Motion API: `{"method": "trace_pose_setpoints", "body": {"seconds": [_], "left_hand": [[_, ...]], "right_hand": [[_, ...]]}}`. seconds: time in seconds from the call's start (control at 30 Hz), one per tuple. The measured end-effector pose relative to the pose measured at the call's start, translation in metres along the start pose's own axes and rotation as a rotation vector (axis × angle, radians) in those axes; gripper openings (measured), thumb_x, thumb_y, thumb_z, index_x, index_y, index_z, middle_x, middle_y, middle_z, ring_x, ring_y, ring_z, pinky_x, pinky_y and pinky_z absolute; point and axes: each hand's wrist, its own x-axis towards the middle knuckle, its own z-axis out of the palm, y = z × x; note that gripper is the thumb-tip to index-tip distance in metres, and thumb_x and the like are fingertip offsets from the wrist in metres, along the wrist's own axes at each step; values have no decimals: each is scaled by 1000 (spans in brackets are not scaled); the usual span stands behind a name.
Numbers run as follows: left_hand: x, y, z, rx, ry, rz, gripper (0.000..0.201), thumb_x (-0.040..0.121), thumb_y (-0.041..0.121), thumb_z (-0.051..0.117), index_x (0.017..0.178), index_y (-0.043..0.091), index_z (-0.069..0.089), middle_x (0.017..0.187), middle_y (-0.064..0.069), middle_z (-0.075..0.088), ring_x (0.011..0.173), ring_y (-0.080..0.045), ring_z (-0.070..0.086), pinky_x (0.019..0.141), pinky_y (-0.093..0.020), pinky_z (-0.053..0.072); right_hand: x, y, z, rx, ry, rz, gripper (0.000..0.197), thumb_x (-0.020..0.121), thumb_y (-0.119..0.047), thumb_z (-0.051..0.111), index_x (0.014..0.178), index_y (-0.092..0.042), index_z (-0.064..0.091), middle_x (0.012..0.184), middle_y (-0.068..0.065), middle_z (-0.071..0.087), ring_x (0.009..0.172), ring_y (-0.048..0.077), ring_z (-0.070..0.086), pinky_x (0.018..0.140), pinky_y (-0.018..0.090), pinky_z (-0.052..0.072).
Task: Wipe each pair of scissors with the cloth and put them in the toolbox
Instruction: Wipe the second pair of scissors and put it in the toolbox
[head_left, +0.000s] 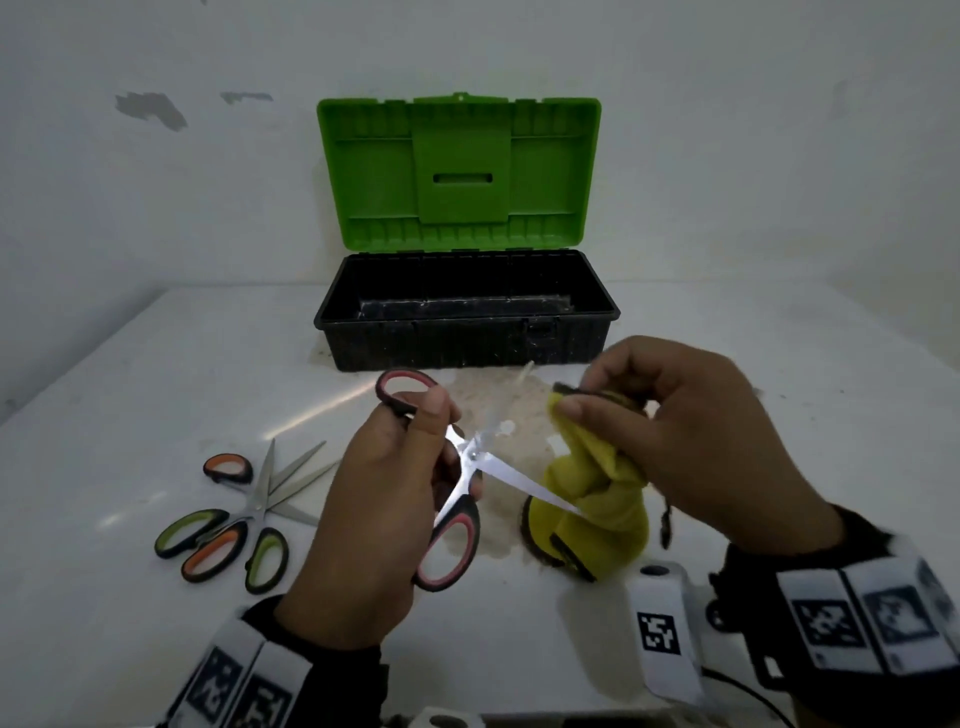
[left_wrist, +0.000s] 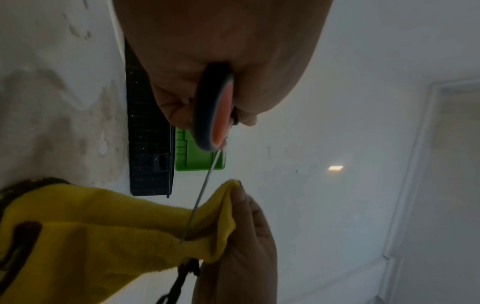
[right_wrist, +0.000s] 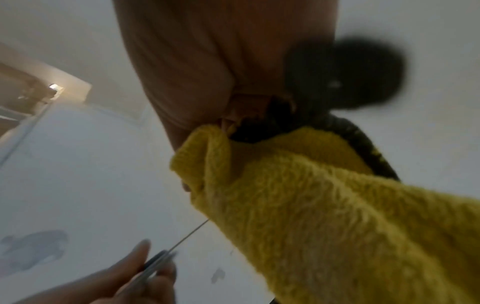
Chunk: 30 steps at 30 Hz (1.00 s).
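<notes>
My left hand (head_left: 395, 483) grips red-handled scissors (head_left: 457, 530) above the table, blades spread apart. One blade (head_left: 524, 483) points right, its tip against the yellow cloth (head_left: 597, 499). My right hand (head_left: 675, 431) pinches the top of that cloth, which hangs down to the table. In the left wrist view the thin blade (left_wrist: 200, 197) runs into a fold of the cloth (left_wrist: 103, 226). The right wrist view shows the cloth (right_wrist: 311, 195) close up and the blade (right_wrist: 187, 234). The toolbox (head_left: 467, 312) stands open behind, black base, green lid (head_left: 460, 171) upright.
Two more pairs of scissors lie on the white table at the left, crossed over each other: orange-handled (head_left: 218, 545) and green-handled (head_left: 267, 558), blades open. A white device with a black marker (head_left: 662, 623) sits near my right wrist. A wall stands behind the toolbox.
</notes>
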Motion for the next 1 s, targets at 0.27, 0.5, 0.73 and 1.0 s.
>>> {"method": "trace_pose_setpoints", "body": {"seconds": [0.27,0.5,0.73,1.0], "left_hand": [[0,-2,0,11,50,-38,32,100,47,39,88,32,65,56,8,59,50,-4,61,45,-13,49],[-1,-5,3,142,49,172,43,99,49,41,72,16,51,61,-16,45,56,-36,50,49,-27,45],[-2,-6,4,147,31,168,45,97,49,46,79,8,52,57,-15,41,53,-38,48,48,-40,51],[-1,-8,2,151,33,159,45,98,45,46,86,3,55,56,-13,42,52,-34,52,44,-20,48]], "right_hand": [[-7,-18,33,-26,-191,-73,9,79,-35,78,81,-29,72,80,-16,71,80,3,65,68,14,52],[-20,-22,45,-71,-168,-72,12,82,-35,76,88,-25,71,83,-13,70,79,4,63,76,12,50],[-19,-16,48,-37,-18,-31,10,81,-34,76,80,-26,70,74,-16,67,79,4,62,68,8,48],[-14,-13,48,-27,34,-15,12,80,-33,77,75,-26,69,69,-18,64,76,1,61,63,4,43]]}}
